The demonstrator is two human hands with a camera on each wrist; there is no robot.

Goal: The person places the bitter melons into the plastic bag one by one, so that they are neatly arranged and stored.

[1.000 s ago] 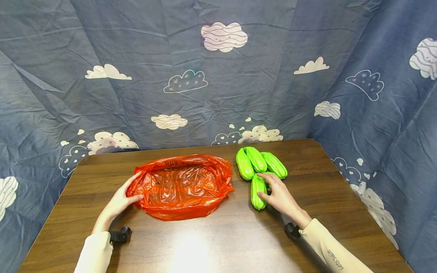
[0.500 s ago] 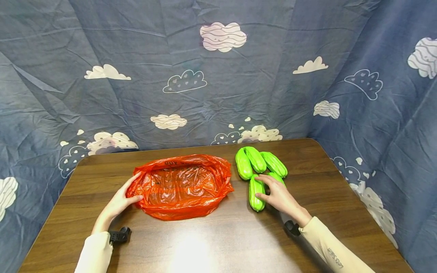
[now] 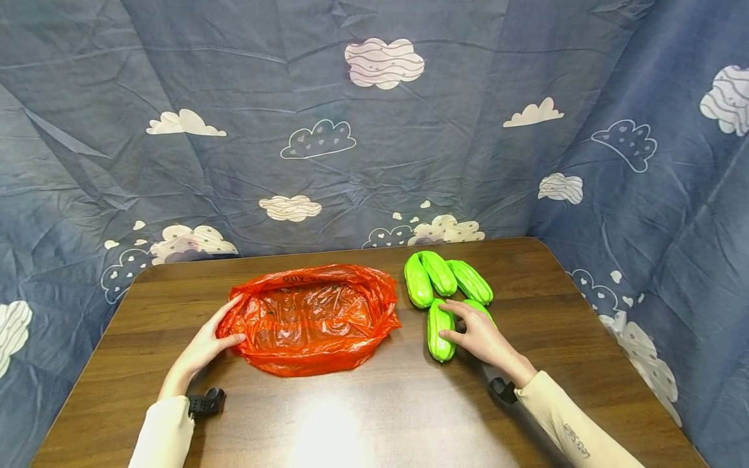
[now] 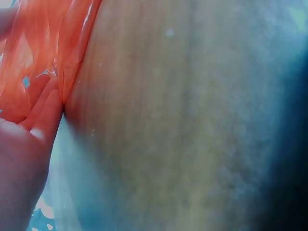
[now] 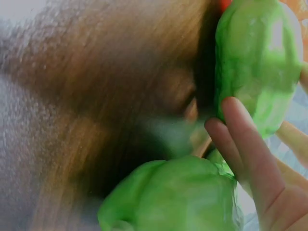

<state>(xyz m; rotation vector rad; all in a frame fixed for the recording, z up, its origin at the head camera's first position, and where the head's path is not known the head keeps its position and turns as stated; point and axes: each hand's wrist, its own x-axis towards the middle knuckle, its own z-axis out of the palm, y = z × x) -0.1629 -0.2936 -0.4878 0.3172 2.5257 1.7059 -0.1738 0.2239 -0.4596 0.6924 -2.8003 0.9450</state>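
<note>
A red plastic bag [image 3: 310, 318] lies spread open on the table, left of centre. My left hand [image 3: 201, 341] touches its left end, thumb and fingers spread apart. In the left wrist view the fingers [image 4: 45, 110] lie fairly straight against the thin red film. To the right, a glossy bright-green ridged long vegetable [image 3: 437, 338] lies on the table. My right hand [image 3: 481, 335] reaches to its right side, index finger and thumb touching it. In the right wrist view the straight fingers [image 5: 250, 144] stand between this vegetable [image 5: 257, 53] and another green one [image 5: 178, 197].
Several more green vegetables [image 3: 418, 279] lie just behind, one [image 3: 478, 311] partly hidden by my right hand. The brown wooden table [image 3: 263, 416] meets a blue cloud-patterned curtain [image 3: 246, 162] at the back and right.
The near green vegetable has shifted slightly left, and the one behind my right hand has moved right and shows more. The left hand and bag look nearly unchanged.
</note>
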